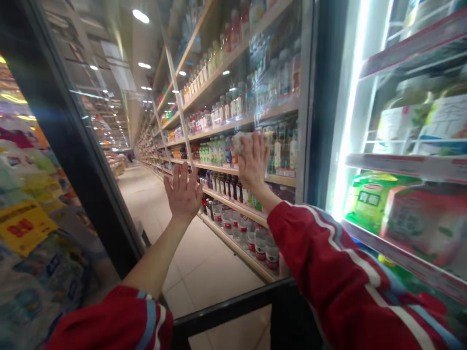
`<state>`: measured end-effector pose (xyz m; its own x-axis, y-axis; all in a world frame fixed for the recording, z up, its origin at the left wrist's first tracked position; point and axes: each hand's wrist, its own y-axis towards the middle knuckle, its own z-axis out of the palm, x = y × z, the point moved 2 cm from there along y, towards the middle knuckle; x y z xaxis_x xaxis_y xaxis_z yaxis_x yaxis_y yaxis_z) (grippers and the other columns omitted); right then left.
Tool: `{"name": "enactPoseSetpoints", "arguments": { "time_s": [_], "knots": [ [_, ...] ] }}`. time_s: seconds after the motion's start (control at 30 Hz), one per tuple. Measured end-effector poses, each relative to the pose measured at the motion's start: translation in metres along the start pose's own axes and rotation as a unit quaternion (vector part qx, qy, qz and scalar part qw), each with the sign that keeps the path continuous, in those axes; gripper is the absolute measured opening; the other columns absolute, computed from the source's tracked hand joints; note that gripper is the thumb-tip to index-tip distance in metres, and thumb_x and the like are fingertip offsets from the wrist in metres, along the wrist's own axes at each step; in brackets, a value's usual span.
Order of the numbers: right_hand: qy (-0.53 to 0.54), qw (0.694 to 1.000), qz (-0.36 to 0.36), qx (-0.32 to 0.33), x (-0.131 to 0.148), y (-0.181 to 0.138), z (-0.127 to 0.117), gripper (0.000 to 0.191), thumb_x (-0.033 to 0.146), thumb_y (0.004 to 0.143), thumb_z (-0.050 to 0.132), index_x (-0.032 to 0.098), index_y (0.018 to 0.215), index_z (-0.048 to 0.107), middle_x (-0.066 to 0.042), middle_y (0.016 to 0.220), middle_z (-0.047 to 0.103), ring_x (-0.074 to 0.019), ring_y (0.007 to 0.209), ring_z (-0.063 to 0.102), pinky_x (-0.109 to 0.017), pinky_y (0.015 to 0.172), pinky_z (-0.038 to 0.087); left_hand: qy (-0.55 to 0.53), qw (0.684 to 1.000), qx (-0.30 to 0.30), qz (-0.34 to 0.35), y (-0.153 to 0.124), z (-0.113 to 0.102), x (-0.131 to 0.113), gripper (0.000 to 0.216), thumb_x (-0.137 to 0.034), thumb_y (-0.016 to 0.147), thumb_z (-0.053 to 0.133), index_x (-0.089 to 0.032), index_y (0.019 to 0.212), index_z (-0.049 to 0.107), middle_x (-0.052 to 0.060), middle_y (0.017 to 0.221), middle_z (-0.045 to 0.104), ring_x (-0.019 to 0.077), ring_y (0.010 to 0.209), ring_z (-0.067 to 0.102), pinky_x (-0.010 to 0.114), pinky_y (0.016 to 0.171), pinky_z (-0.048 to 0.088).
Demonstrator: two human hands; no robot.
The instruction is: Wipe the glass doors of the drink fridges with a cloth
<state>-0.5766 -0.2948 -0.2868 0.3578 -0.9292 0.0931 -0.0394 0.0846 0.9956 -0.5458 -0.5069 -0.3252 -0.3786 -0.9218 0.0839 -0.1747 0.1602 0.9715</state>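
A whitish, crumpled cloth [239,142] lies under the fingers of my right hand [253,158], which presses it against the glass door [229,302]. Most of the cloth is hidden behind the hand. Lower and to the left, my left hand [183,192] is raised with its palm toward the same pane and its fingers spread. It holds nothing; whether the palm touches the glass I cannot tell. Bottles on long shelves show in the glass, with light streaks across its upper right part.
On the right stands a lit fridge with drink bottles [397,114] on shelves with price strips [404,165]. A green carton [368,201] is on its lower shelf. A yellow price sign [25,227] hangs at the left. Pale floor tiles [204,260] show through the pane.
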Motion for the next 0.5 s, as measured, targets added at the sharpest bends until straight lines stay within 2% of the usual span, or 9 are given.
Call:
{"name": "enactPoseSetpoints", "arguments": {
  "time_s": [0.1, 0.17, 0.27, 0.4, 0.43, 0.5],
  "knots": [
    [0.018, 0.999, -0.043, 0.017, 0.047, -0.024, 0.006, 0.046, 0.032, 0.088, 0.041, 0.022, 0.133, 0.043, -0.008, 0.146, 0.032, -0.0246, 0.138, 0.018, -0.05, 0.111, 0.016, 0.006, 1.0, -0.008, 0.013, -0.001, -0.001, 0.002, 0.049, -0.038, 0.088, 0.043, -0.023, 0.134, 0.042, 0.009, 0.146, 0.033, 0.0221, 0.14, 0.016, 0.048, 0.114, 0.0],
    [0.034, 0.997, -0.064, 0.03, 0.06, -0.036, 0.007, 0.044, 0.031, 0.088, 0.041, 0.025, 0.132, 0.045, -0.007, 0.145, 0.033, -0.0233, 0.139, 0.018, -0.049, 0.111, 0.015, 0.019, 0.999, -0.015, 0.021, -0.001, -0.001, 0.002, 0.048, -0.037, 0.088, 0.043, -0.023, 0.134, 0.042, 0.009, 0.145, 0.033, 0.0217, 0.14, 0.016, 0.047, 0.114, 0.001],
    [0.041, 0.998, -0.039, 0.035, 0.049, -0.046, 0.006, 0.044, 0.029, 0.089, 0.038, 0.025, 0.132, 0.045, -0.007, 0.145, 0.033, -0.0223, 0.139, 0.015, -0.049, 0.111, 0.013, 0.028, 0.999, -0.021, 0.025, -0.002, 0.0, 0.001, 0.048, -0.037, 0.088, 0.043, -0.022, 0.134, 0.043, 0.009, 0.145, 0.034, 0.0219, 0.139, 0.017, 0.047, 0.114, 0.002],
    [0.02, 0.996, 0.081, 0.004, 0.026, -0.055, 0.003, 0.046, 0.028, 0.09, 0.031, 0.017, 0.135, 0.041, -0.013, 0.145, 0.031, -0.0244, 0.139, 0.014, -0.052, 0.11, 0.015, 0.035, 0.999, -0.026, 0.024, -0.003, -0.001, -0.002, 0.047, -0.036, 0.088, 0.043, -0.021, 0.132, 0.045, 0.01, 0.145, 0.034, 0.0224, 0.139, 0.018, 0.046, 0.114, 0.003],
    [0.018, 0.996, 0.087, 0.002, 0.028, -0.06, 0.002, 0.046, 0.028, 0.091, 0.031, 0.017, 0.134, 0.041, -0.014, 0.145, 0.03, -0.0244, 0.139, 0.013, -0.051, 0.11, 0.015, 0.037, 0.999, -0.027, 0.022, -0.003, -0.002, -0.003, 0.046, -0.036, 0.088, 0.043, -0.021, 0.132, 0.045, 0.01, 0.145, 0.034, 0.0225, 0.139, 0.018, 0.046, 0.114, 0.003],
    [0.022, 0.999, 0.049, 0.011, 0.042, -0.072, 0.001, 0.045, 0.028, 0.09, 0.033, 0.018, 0.133, 0.043, -0.013, 0.145, 0.032, -0.0239, 0.14, 0.012, -0.05, 0.11, 0.014, 0.039, 0.999, -0.029, 0.023, -0.003, -0.005, -0.005, 0.046, -0.036, 0.088, 0.043, -0.021, 0.131, 0.046, 0.01, 0.144, 0.035, 0.0225, 0.139, 0.019, 0.046, 0.114, 0.004]
  ]
}}
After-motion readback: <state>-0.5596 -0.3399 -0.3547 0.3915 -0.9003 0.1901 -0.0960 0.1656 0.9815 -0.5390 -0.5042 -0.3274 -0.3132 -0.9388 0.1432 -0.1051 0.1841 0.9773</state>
